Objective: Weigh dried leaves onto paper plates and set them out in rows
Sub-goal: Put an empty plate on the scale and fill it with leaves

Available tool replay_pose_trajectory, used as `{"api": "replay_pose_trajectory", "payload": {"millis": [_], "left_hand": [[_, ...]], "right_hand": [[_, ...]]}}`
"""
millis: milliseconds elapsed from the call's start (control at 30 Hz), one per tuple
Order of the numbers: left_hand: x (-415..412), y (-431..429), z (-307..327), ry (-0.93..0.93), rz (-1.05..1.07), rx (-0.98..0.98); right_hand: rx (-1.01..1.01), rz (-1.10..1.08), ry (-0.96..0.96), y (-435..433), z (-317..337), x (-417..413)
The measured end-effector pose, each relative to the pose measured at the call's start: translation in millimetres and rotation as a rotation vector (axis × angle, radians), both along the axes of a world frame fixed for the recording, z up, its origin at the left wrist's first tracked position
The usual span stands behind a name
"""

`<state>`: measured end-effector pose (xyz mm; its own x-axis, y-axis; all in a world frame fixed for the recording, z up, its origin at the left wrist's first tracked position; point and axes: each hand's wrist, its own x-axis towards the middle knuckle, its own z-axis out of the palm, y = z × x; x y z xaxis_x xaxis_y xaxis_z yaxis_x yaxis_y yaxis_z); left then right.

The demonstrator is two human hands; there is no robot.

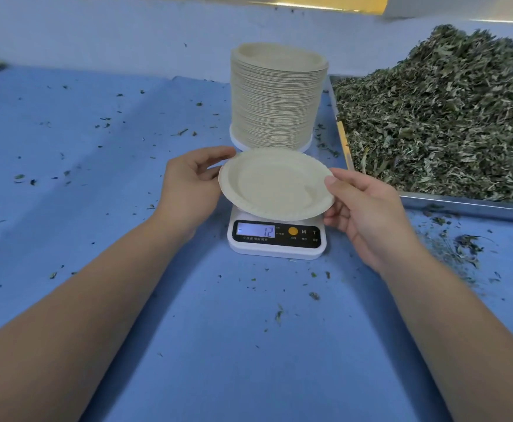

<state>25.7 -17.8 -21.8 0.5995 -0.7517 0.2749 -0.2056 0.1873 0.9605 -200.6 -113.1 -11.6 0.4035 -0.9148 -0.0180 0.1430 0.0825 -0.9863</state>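
Head view: we look down on a blue-covered desk (97, 184) speckled with leaf crumbs.
Left hand (188, 190): we pinch the left rim of the round cream paper plate (275, 185), thumb on top.
Plate: empty, held over the white digital kitchen scale (276, 242); we cannot tell whether it touches.
Display: minus 12.
Stack: tall pile of cream paper plates (278, 95) just behind the scale.
Right hand (368, 214): we pinch the plate's right rim, thumb on top.
Tray: flat metal tray (462, 205) at the right, heaped with dried green leaves (447, 123).
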Motion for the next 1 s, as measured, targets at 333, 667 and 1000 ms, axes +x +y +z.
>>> {"api": "replay_pose_trajectory", "payload": {"millis": [333,667,1000], "left_hand": [[11.4,-10.5,-8.2,-0.065,0.078,0.143],[9.8,-10.2,-10.7,-0.076,0.109,0.22],[11.5,-8.3,-8.8,0.149,0.146,0.148]], "right_hand": [[-0.194,-0.009,0.132,-10.2,-10.2,-0.9],[-0.41,-0.134,0.335,-8.7,-13.8,-5.2],[-0.619,-0.219,0.361,-2.1,-12.4,-6.5]]}}
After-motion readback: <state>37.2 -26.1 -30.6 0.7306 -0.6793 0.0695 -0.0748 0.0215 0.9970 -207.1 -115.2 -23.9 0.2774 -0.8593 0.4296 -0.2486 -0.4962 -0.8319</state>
